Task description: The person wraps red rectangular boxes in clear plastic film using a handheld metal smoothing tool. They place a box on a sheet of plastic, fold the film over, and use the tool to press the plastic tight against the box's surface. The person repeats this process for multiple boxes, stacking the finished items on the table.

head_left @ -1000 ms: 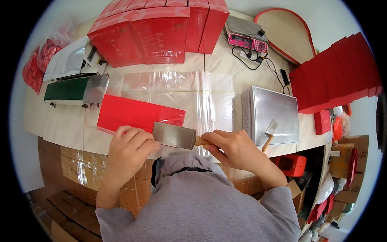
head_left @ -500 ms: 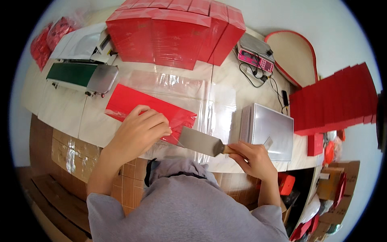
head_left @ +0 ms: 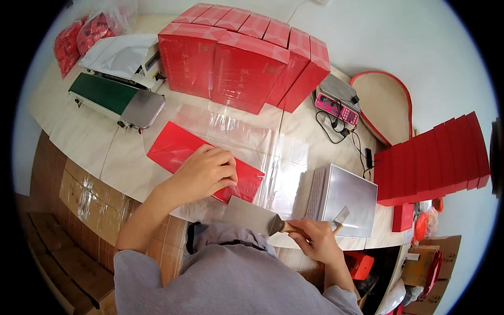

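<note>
"marble-patterned tabletop point(head_left: 86, 144), clear film point(head_left: 236, 131): what's the risk?"

"left hand point(head_left: 207, 170) curls over the red box point(head_left: 176, 144) lying there; whether it pinches film, i can't tell. right hand point(head_left: 316, 240) grips the wooden-handled scraper point(head_left: 249, 215); careless tilting could nick box or film."

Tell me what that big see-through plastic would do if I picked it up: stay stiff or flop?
It would probably flop, because the plastic is full of creases. It's likely light, since it looks thin and see-through. It might feel slippery too, as its surface is shiny.
</note>
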A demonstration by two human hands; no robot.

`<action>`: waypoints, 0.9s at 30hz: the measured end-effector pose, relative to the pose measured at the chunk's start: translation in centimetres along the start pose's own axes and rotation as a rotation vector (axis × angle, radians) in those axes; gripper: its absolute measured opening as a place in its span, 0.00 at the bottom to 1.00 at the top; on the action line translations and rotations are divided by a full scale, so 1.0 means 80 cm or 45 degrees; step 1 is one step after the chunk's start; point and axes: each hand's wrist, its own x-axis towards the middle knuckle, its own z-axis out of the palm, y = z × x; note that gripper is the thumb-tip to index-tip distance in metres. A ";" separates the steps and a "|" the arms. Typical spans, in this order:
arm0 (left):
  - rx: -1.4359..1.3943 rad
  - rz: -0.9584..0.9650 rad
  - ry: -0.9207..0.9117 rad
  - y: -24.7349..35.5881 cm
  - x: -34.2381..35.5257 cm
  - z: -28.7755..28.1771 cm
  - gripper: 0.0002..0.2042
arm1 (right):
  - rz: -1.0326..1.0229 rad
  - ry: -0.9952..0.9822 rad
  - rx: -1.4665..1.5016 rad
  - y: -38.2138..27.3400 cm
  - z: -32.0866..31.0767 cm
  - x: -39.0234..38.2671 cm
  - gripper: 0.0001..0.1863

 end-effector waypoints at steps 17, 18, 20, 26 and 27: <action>-0.321 -0.338 0.126 -0.022 0.007 0.001 0.02 | -0.041 0.004 -0.281 -0.018 0.010 0.049 0.08; -0.332 -0.343 0.123 -0.022 0.007 0.001 0.02 | -0.050 -0.008 -0.281 -0.019 0.011 0.055 0.09; -0.331 -0.346 0.122 -0.021 0.008 0.000 0.03 | -0.066 -0.023 -0.279 -0.017 0.012 0.060 0.09; -0.325 -0.366 0.089 -0.020 0.005 -0.002 0.03 | -0.063 -0.064 -0.240 -0.009 0.012 0.045 0.10; -0.331 -0.364 0.088 -0.021 0.004 0.000 0.03 | -0.051 -0.079 -0.247 -0.009 0.011 0.038 0.10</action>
